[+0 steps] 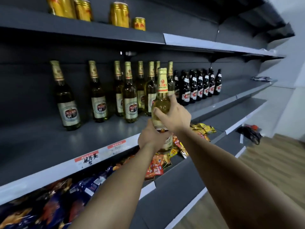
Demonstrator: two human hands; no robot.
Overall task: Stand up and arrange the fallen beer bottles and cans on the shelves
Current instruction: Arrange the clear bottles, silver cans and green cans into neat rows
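Upright before the shelf's front edge (99,151), a clear beer bottle (162,103) is gripped by both hands: right hand (175,116) at its shoulder, left hand (152,138) lower.

9 green btls (130,96), 8 dark btls (200,87), 4 yellow jars (119,14)

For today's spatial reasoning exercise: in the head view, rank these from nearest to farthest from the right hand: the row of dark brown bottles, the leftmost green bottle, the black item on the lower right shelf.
From the right hand:
1. Row of dark brown glass bottles, just up and right, same shelf.
2. Black item, lower shelf, right.
3. Leftmost green glass bottle, far left.
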